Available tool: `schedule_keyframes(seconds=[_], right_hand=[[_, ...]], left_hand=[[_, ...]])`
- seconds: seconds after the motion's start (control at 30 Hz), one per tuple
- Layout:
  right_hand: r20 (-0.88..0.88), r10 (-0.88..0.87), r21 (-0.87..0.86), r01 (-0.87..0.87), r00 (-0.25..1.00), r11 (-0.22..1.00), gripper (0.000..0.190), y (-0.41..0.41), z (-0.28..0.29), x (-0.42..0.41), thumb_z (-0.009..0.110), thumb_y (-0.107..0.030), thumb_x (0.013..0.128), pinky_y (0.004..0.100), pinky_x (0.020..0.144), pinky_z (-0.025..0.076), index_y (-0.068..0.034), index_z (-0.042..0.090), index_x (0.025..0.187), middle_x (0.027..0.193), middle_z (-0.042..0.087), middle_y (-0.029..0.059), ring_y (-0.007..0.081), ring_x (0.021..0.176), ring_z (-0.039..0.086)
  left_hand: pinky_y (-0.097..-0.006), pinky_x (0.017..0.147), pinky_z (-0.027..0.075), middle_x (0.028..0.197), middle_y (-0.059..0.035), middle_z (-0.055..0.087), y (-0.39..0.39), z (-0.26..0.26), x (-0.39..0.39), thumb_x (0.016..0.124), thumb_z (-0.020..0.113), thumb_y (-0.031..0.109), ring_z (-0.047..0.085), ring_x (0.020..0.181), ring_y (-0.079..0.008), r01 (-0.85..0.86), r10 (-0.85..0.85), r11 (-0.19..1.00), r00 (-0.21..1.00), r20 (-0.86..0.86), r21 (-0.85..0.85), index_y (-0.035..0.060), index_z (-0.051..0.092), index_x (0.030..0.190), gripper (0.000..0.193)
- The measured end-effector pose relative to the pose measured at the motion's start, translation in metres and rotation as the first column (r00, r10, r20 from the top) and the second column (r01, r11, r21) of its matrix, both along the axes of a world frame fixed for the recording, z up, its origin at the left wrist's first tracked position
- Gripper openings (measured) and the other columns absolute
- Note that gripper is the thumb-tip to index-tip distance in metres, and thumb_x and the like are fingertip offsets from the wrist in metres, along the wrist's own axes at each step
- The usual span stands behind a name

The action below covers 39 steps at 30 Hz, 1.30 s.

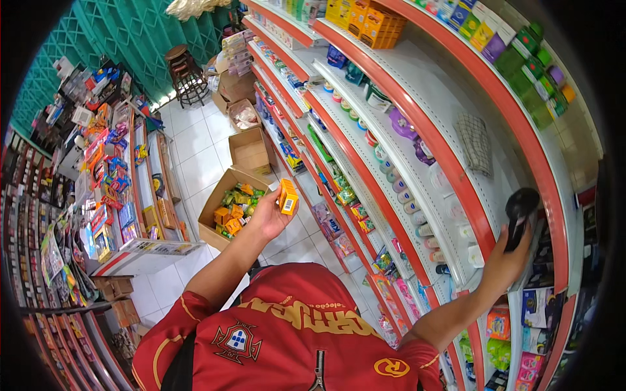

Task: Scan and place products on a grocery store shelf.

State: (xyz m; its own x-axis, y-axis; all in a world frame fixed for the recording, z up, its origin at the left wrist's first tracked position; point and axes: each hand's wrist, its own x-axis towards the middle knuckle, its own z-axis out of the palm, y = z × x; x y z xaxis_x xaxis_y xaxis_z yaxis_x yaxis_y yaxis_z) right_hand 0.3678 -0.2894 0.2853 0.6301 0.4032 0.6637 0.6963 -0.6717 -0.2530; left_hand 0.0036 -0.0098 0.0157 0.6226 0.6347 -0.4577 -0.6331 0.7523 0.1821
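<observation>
Between the fingers of my left hand (270, 215) is a small orange box (288, 196) with a barcode on its side. Just beyond that hand, an open cardboard carton (210, 222) on the floor holds similar orange boxes (234, 225) and green packets (243, 198). At the right, my right hand (511, 259) grips the handle of a black object with a rounded head (522, 205), held over a shelf; its exact kind I cannot tell. On that shelf lies a folded checked cloth (473, 142). Larger orange boxes (383, 25) stand further along the shelf.
Curved-looking white shelves with red edges (420, 100) run along my right, stocked with bottles and packets. More cartons (251, 149) stand on the tiled floor. A counter loaded with snacks (146, 249) is at the left. Wooden stools (180, 63) stand near the green folding gate (142, 44).
</observation>
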Motion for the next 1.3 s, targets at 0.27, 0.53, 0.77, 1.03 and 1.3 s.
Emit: schedule_keyframes(seconds=[0.27,0.53,0.77,1.03,1.3], right_hand=[[-0.595,0.645,0.193,-0.694,0.479,0.694,0.040,0.060,-0.128,-0.154,0.066,-0.008,0.073,0.0438,0.074,0.052,0.001,0.060,0.112,0.090,0.065,0.0210,0.0403,0.078,0.064],[-0.770,0.601,0.097,-0.891,0.215,0.443,0.040,0.114,-0.185,-0.239,0.079,-0.016,0.072,0.0461,0.076,0.054,-0.004,0.063,0.107,0.094,0.069,0.0179,0.0397,0.087,0.068],[-0.764,0.586,0.091,-0.855,0.270,0.511,0.045,0.109,-0.168,-0.220,0.075,-0.016,0.076,0.0458,0.078,0.054,-0.003,0.059,0.116,0.097,0.068,0.0203,0.0397,0.088,0.069],[-0.498,0.447,0.350,-0.300,0.743,0.888,0.061,0.026,-0.049,-0.120,0.076,-0.008,0.084,0.0378,0.092,0.051,0.007,0.053,0.139,0.114,0.068,0.0198,0.0264,0.099,0.067],[-0.008,0.073,-0.081,-0.074,0.997,0.994,0.045,-0.010,0.025,-0.029,0.070,-0.017,0.096,0.0451,0.093,0.050,0.002,0.061,0.136,0.118,0.067,0.0231,0.0404,0.106,0.065]], left_hand=[[-0.0442,0.098,0.058,0.125,-0.0121,0.063,0.008,-0.016,-0.029,0.108,0.055,0.029,0.066,0.113,-0.0270,-0.056,0.051,0.998,0.974,-0.220,-0.017,0.0076,0.051,0.133,0.034],[-0.0449,0.094,0.059,0.112,-0.0050,0.064,0.005,-0.010,-0.049,0.109,0.054,0.032,0.068,0.104,-0.0223,0.071,-0.026,0.987,0.958,-0.287,0.147,0.0130,0.050,0.122,0.023],[-0.0432,0.086,0.057,0.111,-0.0039,0.064,0.006,0.011,-0.055,0.107,0.056,0.035,0.067,0.098,-0.0204,0.071,-0.026,0.990,0.939,-0.342,0.119,0.0178,0.049,0.122,0.024],[-0.0295,0.065,0.049,0.101,-0.0061,0.064,0.007,0.024,-0.054,0.098,0.067,0.043,0.056,0.072,-0.0132,0.158,-0.153,0.955,0.987,-0.039,0.251,0.0173,0.052,0.118,0.036],[-0.0377,0.083,0.049,0.111,-0.0027,0.060,-0.008,0.043,-0.005,0.099,0.054,0.060,0.057,0.091,-0.0161,0.256,-0.283,0.921,0.958,0.054,0.294,0.0087,0.053,0.143,0.068]])
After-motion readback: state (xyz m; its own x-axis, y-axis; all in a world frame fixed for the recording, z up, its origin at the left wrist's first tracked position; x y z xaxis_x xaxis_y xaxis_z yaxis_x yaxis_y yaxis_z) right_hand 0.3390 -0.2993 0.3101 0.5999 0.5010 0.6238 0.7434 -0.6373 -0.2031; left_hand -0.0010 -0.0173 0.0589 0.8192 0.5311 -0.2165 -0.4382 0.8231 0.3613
